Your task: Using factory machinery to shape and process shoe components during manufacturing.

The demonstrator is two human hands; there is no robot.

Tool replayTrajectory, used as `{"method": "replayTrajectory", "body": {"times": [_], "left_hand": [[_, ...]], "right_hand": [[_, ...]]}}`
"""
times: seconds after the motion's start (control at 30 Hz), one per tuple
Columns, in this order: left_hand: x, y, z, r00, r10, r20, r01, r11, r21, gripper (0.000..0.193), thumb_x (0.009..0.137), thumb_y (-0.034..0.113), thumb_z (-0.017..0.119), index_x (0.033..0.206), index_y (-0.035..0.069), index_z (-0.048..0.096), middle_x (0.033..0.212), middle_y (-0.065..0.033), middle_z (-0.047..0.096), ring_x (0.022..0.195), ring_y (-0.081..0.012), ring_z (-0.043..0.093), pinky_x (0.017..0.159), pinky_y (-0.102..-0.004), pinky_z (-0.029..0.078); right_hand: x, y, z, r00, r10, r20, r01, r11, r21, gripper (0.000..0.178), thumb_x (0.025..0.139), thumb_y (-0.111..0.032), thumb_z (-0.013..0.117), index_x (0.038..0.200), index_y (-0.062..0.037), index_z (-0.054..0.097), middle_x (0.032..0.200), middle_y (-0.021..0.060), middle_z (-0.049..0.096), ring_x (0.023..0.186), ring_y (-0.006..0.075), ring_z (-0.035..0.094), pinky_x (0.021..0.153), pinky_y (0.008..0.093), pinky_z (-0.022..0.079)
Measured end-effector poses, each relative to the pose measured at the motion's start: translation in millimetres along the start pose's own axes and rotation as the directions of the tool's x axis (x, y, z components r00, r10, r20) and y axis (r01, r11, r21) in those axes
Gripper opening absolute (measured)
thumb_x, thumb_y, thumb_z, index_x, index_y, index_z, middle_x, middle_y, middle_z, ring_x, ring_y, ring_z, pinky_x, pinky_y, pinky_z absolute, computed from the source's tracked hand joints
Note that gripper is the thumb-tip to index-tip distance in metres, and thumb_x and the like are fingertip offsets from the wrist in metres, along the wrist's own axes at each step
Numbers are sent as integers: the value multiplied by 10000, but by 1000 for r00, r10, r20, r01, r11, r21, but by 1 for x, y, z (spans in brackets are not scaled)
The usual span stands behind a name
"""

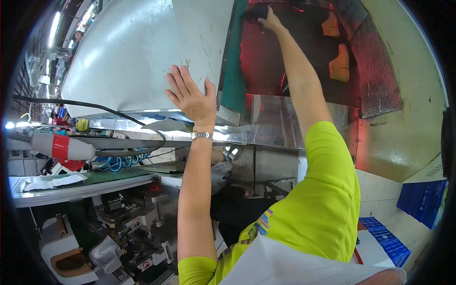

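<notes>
My left hand (pixel 192 102) lies spread with its fingers apart on the pale metal housing (pixel 142 52) of a machine. A metal watch is on that wrist. My right arm stretches far into a red-lit bay, where my right hand (pixel 272 21) is closed at the edge of a dark piece of material (pixel 256 12). The contact between fingers and piece is small and partly hidden. On the dark belt-like surface (pixel 304 57), to the right of my right arm, lie an orange-tan boot-shaped piece (pixel 339 64) and a similar tan piece (pixel 330 25) farther away.
A silvery quilted flap (pixel 377 71) hangs right of the bay, beside a cream panel (pixel 403 128). A black cable (pixel 85 102) and a white-and-red thread cone (pixel 61 146) are at left. Blue crates (pixel 422 202) stand low right. Another machine (pixel 133 232) fills the lower left.
</notes>
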State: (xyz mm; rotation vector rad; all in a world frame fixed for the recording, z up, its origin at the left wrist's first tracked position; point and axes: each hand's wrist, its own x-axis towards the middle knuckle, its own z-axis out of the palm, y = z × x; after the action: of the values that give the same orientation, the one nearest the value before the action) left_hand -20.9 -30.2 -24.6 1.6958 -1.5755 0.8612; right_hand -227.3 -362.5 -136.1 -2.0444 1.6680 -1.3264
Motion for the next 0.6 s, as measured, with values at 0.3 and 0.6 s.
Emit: {"method": "replayTrajectory", "body": {"times": [0.3,0.6], "left_hand": [[0,-19,2,999,-34,-7,34,998,58,699,688,229,613,1297,61,314,1356,-122,317,1251,-299,298,977,-485,240],[2,-19,-2,998,-52,33,51,998,31,693,699,205,617,1300,66,301,1362,-118,305,1252,-304,292,974,-496,239]], "right_hand": [[-99,106,-11,666,746,-18,-674,591,-442,620,734,-398,597,1235,-108,376,1282,160,371,1167,342,383,928,518,295],[-142,113,-8,637,740,-215,-737,504,-450,411,722,-264,592,1094,-108,514,1266,117,388,1169,298,372,933,504,288]]}}
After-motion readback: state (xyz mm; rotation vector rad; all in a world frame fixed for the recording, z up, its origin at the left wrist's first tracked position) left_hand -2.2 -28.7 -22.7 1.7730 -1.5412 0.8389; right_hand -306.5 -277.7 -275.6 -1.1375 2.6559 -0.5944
